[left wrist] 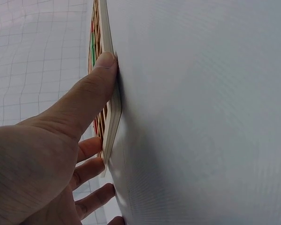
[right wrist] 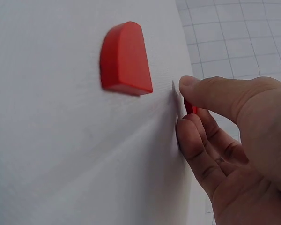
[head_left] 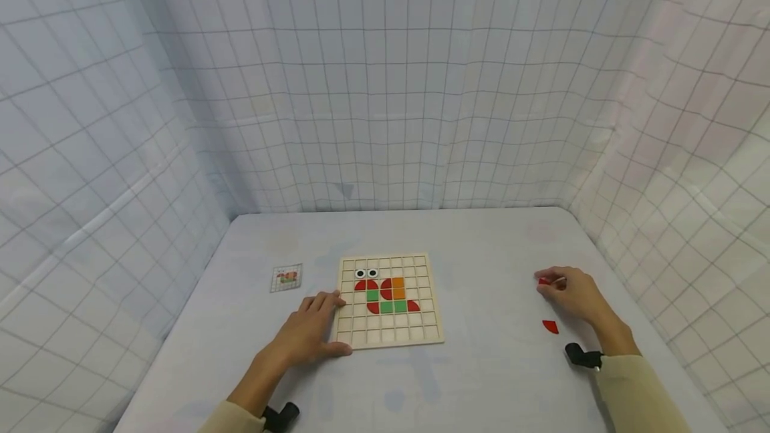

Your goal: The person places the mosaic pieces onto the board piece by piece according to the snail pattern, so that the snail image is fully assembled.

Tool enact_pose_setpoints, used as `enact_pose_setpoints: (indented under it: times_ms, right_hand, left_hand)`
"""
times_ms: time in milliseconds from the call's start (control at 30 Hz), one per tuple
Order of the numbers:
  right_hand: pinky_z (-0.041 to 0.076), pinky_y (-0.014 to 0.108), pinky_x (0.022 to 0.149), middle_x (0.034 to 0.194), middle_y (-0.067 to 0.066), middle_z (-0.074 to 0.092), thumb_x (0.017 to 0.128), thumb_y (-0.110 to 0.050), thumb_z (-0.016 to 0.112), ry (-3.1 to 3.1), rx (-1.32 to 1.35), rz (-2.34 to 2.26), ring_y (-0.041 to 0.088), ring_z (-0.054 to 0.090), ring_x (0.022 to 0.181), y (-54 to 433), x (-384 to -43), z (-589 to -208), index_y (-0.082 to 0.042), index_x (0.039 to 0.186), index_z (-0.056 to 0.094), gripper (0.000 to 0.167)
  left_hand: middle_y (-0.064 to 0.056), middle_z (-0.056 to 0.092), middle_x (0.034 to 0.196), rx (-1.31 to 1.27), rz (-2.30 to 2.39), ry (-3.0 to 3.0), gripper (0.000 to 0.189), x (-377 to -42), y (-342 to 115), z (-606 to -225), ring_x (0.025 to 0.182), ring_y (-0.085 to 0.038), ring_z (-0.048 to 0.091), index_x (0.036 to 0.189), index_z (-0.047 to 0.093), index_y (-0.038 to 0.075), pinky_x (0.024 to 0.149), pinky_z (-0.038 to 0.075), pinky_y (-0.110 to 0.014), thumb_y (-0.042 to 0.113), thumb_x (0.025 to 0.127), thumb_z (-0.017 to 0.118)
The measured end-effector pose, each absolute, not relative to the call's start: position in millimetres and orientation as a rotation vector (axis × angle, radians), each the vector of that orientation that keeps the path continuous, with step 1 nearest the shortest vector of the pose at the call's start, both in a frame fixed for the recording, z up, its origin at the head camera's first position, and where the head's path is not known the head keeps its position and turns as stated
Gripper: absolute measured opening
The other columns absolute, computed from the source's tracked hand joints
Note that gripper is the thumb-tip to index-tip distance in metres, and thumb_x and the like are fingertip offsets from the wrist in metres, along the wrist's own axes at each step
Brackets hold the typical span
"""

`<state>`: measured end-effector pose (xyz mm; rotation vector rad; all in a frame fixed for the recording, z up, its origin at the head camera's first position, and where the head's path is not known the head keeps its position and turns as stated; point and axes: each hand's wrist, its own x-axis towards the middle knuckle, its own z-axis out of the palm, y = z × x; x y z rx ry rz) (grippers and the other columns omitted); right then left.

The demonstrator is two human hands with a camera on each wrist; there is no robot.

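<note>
My left hand [head_left: 307, 333] rests at the near left corner of a square wooden grid board [head_left: 361, 337]. Its thumb presses the board's front edge in the left wrist view, and the fingers spread along the left side. Set in the grid are two eye tiles [head_left: 372, 273], red quarter-circle tiles, green square tiles [head_left: 387, 307] and orange tiles [head_left: 398, 288]. Far to the right, my right hand [head_left: 571, 293] pinches a small red tile [right wrist: 190, 108] between thumb and fingers, most of it hidden. Nearby on the table lies a red quarter-circle tile [right wrist: 131, 61].
A small picture card [head_left: 286, 278] with a coloured figure on a grid lies left of the board. The table [head_left: 481, 366] has a white cover. White grid-lined curtains [head_left: 409, 99] enclose it at the back and on both sides.
</note>
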<state>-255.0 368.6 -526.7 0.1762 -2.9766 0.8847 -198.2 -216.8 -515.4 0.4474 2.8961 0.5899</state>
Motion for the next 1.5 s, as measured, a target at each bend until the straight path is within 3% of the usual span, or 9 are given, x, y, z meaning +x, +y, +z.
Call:
enact_pose_setpoints:
  times_ms: [233, 467, 1033, 1500]
  right_hand:
    - [0.062, 0.028, 0.083, 0.124, 0.019, 0.083, 0.107, -0.017, 0.086, -2.999, 0.157, 0.937, 0.037, 0.080, 0.110, 363, -255, -521, -0.006, 0.128, 0.084, 0.023]
    - [0.062, 0.023, 0.081, 0.122, 0.014, 0.084, 0.106, -0.015, 0.085, -2.971, 0.185, 0.995, 0.035, 0.082, 0.110, 352, -260, -520, -0.010, 0.126, 0.084, 0.020]
    - [0.065, 0.029, 0.088, 0.122, 0.010, 0.085, 0.107, -0.009, 0.081, -2.939, 0.358, 1.140, 0.027, 0.083, 0.110, 293, -274, -518, -0.012, 0.119, 0.085, 0.013]
    - [0.068, 0.034, 0.095, 0.120, 0.010, 0.086, 0.107, -0.002, 0.075, -2.859, 0.572, 1.128, 0.023, 0.083, 0.107, 238, -292, -510, -0.006, 0.120, 0.084, 0.017]
  left_hand:
    - [-0.018, 0.059, 0.167, 0.457, 0.594, 2.899, 0.098, -197, -219, -514, 0.151, -0.049, 0.057, 0.161, 0.062, 0.009, 0.122, 0.056, -0.070, 0.054, 0.085, 0.104]
    - [-0.018, 0.059, 0.168, 0.447, 0.605, 2.893, 0.099, -198, -218, -515, 0.153, -0.049, 0.056, 0.162, 0.061, 0.009, 0.124, 0.054, -0.072, 0.054, 0.085, 0.104]
    - [-0.019, 0.061, 0.164, 0.461, 0.571, 2.890, 0.101, -197, -214, -509, 0.149, -0.049, 0.059, 0.160, 0.061, 0.007, 0.117, 0.059, -0.071, 0.052, 0.082, 0.106]
    - [-0.018, 0.062, 0.163, 0.452, 0.596, 2.898, 0.104, -198, -217, -512, 0.150, -0.049, 0.058, 0.161, 0.061, 0.005, 0.119, 0.058, -0.071, 0.053, 0.081, 0.106]
